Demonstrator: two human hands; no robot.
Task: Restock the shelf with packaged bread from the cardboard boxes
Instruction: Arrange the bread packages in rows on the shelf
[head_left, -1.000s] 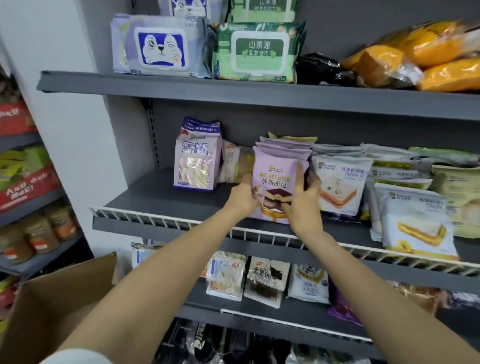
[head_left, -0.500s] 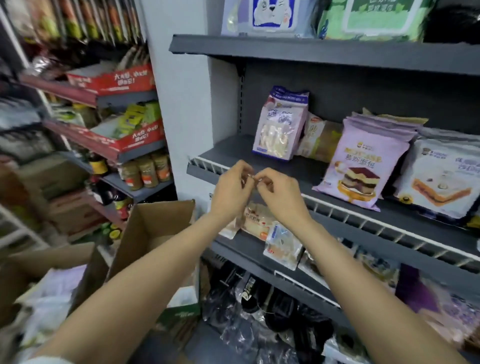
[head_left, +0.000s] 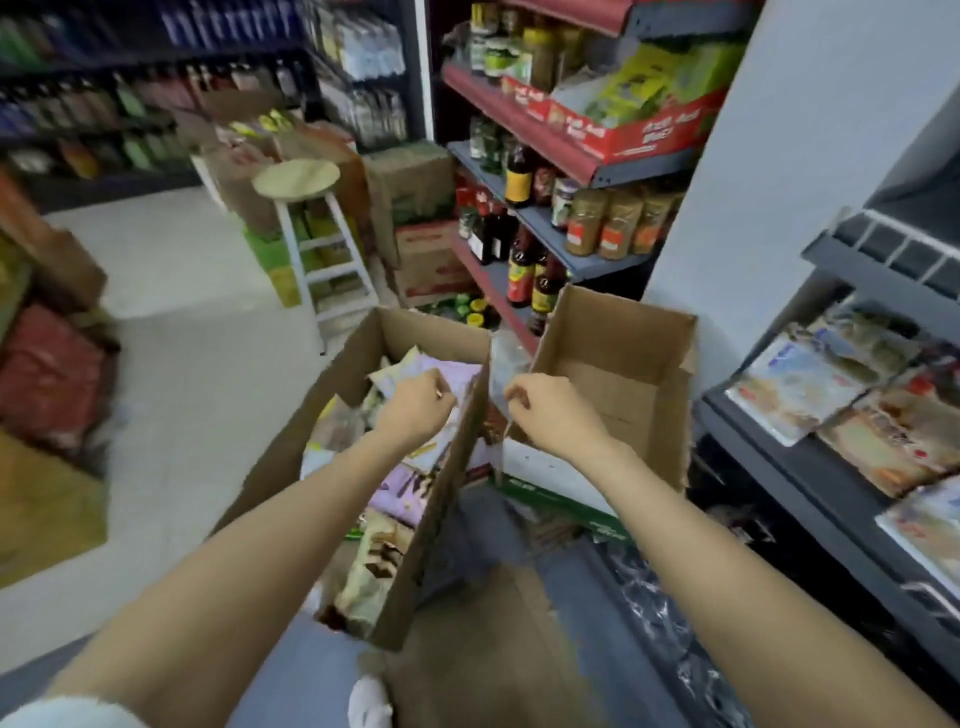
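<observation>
Both hands are held over the 2 cardboard boxes on the floor. The left hand (head_left: 415, 408) is poised above the full box (head_left: 322, 426), where the packaged bread (head_left: 410, 483) is stacked in loose layers; its fingers are curled, and whether a pack is already pinched cannot be told. The right hand (head_left: 550, 415) is placed over the near wall of the second box (head_left: 623, 374), fingers curled loosely, with nothing seen to be held.

The shelf (head_left: 831, 488) to be filled is at the right, packs already lying on it. The upright flap (head_left: 441, 499) between the hands is likely to be caught by a lifted pack, so the box could be tipped. If a slippery wrapper is pinched by one corner, it could be dropped or the soft bread crushed.
</observation>
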